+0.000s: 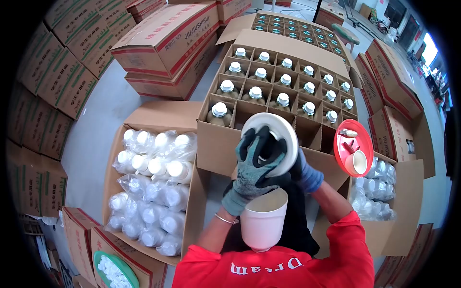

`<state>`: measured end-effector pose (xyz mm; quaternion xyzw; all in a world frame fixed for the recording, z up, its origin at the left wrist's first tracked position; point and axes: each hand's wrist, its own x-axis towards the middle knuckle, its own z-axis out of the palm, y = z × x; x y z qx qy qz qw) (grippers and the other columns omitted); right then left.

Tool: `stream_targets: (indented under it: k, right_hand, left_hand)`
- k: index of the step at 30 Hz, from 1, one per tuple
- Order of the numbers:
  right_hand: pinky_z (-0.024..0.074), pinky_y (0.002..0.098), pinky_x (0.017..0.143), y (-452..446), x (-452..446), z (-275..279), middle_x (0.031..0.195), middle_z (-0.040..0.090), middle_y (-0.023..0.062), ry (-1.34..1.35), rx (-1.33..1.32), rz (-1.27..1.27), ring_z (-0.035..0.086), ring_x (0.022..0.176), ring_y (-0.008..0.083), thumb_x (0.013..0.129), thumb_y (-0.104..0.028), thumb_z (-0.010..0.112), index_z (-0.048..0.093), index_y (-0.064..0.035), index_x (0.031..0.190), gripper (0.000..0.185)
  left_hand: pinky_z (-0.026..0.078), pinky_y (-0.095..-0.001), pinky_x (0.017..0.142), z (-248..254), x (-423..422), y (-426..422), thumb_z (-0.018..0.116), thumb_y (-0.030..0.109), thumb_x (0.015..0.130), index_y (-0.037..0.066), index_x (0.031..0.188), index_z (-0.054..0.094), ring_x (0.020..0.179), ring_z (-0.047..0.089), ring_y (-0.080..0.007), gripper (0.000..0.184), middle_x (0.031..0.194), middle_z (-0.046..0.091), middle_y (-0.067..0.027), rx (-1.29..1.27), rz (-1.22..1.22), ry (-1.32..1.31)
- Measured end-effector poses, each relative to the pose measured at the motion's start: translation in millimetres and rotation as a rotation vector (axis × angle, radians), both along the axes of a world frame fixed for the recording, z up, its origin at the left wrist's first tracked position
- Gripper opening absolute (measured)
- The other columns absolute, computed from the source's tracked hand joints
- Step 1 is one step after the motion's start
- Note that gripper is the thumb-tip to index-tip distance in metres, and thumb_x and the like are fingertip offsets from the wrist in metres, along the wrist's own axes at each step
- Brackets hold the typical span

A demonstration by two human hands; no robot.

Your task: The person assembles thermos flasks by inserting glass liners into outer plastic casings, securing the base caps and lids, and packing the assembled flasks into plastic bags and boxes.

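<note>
My left hand point(259, 165), in a grey-green and black knit glove, has its fingers curled over a white round dish-like plastic piece point(286, 132) with a thick rim. Behind the lower right of that piece is my right hand point(307, 175), in a blue and black glove; it appears to support the piece, though most of its fingers are hidden. Below both hands, a white open-topped plastic tub point(263, 223) rests at my lap. Ahead stands a divided carton point(218, 149) of white-capped bottles point(219, 109), with some front compartments holding no bottle.
On the left is an open carton point(189, 216) of plastic-wrapped white bottles point(151, 192); another carton point(408, 206) is at right. A red basin point(342, 153) holds a cup and small tools. A green basin point(130, 273) contains white caps. Stacked boxes point(163, 43) line the left.
</note>
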<state>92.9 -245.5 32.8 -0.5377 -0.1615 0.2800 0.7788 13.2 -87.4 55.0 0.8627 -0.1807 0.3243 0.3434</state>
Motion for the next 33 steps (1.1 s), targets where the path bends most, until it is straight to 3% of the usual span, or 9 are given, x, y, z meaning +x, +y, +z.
stream_targets:
  k: [3,5,8,13,17,21,25,29,33]
  right_hand:
    - [0.0483,0.0342,0.099,-26,40,-37,0.119,0.064,0.0123,-0.252,-0.166,0.03,0.06,0.111,0.0183,0.084,-0.012,0.073,0.054,-0.0025,0.132,0.052]
    - [0.0522,0.0356,0.088,-37,89,-35,0.106,0.069,0.0131,-0.371,-0.658,-0.3,0.065,0.098,0.0191,0.088,-0.02,0.069,0.061,-0.0024,0.12,0.037]
    - [0.052,0.0374,0.082,-30,129,-24,0.103,0.069,0.0146,-0.611,-0.832,-0.204,0.067,0.09,0.0313,0.09,-0.028,0.064,0.066,-0.0052,0.11,0.03]
    - [0.0479,0.0399,0.09,29,110,-81,0.107,0.062,0.0178,-1.574,-0.727,-0.067,0.056,0.101,0.0338,0.096,-0.022,0.054,0.058,-0.0051,0.12,0.03]
    - [0.0487,0.0421,0.088,26,81,-53,0.103,0.062,0.0177,-0.855,-0.731,0.019,0.057,0.099,0.0361,0.086,-0.023,0.064,0.061,-0.0052,0.112,0.032]
    - [0.0502,0.0423,0.085,6,70,0,0.103,0.065,0.0179,-1.04,-0.853,0.038,0.063,0.097,0.0373,0.078,-0.023,0.073,0.061,-0.0068,0.112,0.039]
    - [0.0486,0.0443,0.088,-19,106,24,0.113,0.063,0.0167,-1.404,-1.14,-0.431,0.061,0.104,0.0355,0.078,-0.022,0.072,0.058,-0.0074,0.119,0.046]
    - [0.0439,0.0492,0.092,-34,159,-57,0.124,0.054,0.0187,-1.448,-1.429,-0.251,0.052,0.116,0.0367,0.077,-0.02,0.069,0.057,-0.0051,0.118,0.045]
    - [0.0434,0.0477,0.096,75,115,-17,0.125,0.052,0.0191,-1.42,-1.276,-0.139,0.049,0.12,0.0376,0.069,-0.017,0.071,0.056,-0.0049,0.125,0.059]
  left_hand:
    - [0.017,-0.0688,0.11,-4,15,8,0.072,0.047,0.077,0.036,0.136,0.054,0.142,0.024,-0.0412,0.063,0.154,0.031,-0.0116,0.286,-0.054,-0.005]
    - [0.029,-0.0578,0.112,-10,14,13,0.075,0.035,0.079,0.026,0.135,0.056,0.138,0.035,-0.0391,0.06,0.149,0.04,-0.0136,0.399,0.011,0.093]
    - [0.039,-0.0464,0.108,-48,13,1,0.072,0.026,0.084,0.017,0.142,0.048,0.135,0.043,-0.0358,0.063,0.147,0.044,-0.0158,-0.278,-0.185,0.352]
    - [0.047,-0.0357,0.1,-76,28,4,0.068,0.02,0.089,0.004,0.141,0.044,0.123,0.056,-0.0302,0.059,0.136,0.054,-0.0174,-0.452,-0.153,0.531]
    - [0.048,-0.0356,0.098,-79,22,13,0.066,0.021,0.09,0.005,0.139,0.047,0.116,0.06,-0.0286,0.055,0.132,0.058,-0.0161,-0.49,-0.173,0.565]
    - [0.047,-0.0345,0.099,-91,13,24,0.064,0.023,0.092,0.006,0.138,0.051,0.115,0.061,-0.0225,0.05,0.133,0.059,-0.0115,-0.643,-0.321,0.48]
    - [0.042,-0.0319,0.104,-71,9,23,0.05,0.025,0.101,-0.001,0.134,0.054,0.121,0.057,-0.0205,0.042,0.134,0.059,-0.0119,-0.874,-0.301,0.437]
    - [0.04,-0.0325,0.107,-81,6,21,0.045,0.029,0.104,-0.005,0.131,0.055,0.122,0.056,-0.0229,0.044,0.131,0.06,-0.0147,-1.103,-0.243,0.442]
    - [0.038,-0.0403,0.112,-101,13,11,0.047,0.022,0.102,-0.006,0.137,0.045,0.129,0.049,-0.0274,0.045,0.137,0.052,-0.0157,-1.269,-0.225,0.215]
